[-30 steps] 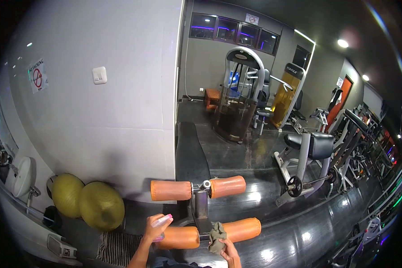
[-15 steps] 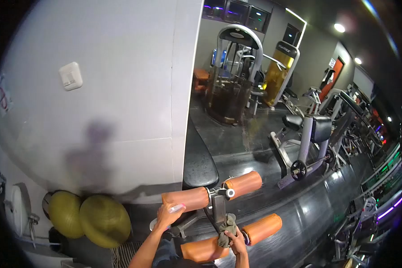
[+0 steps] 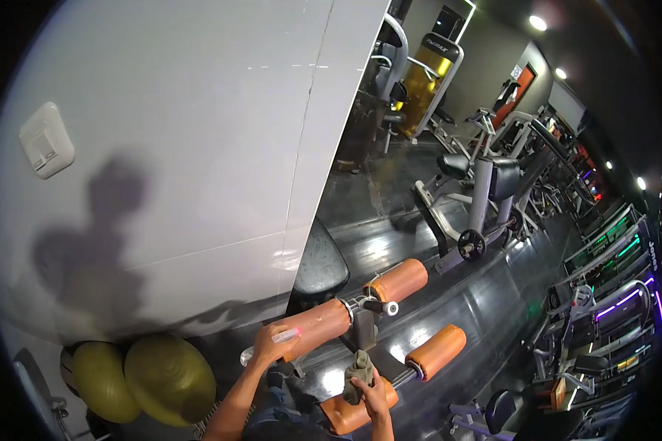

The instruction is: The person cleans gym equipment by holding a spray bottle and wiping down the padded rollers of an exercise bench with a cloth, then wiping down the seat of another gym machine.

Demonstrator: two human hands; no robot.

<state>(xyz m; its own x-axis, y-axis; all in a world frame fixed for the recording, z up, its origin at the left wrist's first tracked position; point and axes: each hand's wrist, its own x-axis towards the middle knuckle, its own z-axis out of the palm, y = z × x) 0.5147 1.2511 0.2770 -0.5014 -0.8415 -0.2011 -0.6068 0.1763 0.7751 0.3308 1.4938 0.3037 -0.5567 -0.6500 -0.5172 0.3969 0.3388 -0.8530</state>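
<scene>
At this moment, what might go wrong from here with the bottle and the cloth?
The left hand holds the clear bottle by an orange roller: any liquid from it might drip onto the shiny floor and make it slippery. Held in one hand, the bottle could also slip. The cloth, bunched in the right hand, might drop.

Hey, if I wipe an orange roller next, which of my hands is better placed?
Probably your right hand: it holds the grey-green cloth, close in this view to a lower orange roller. Your left hand holds what looks like a clear, pink-tipped bottle, by an upper orange roller.
</scene>
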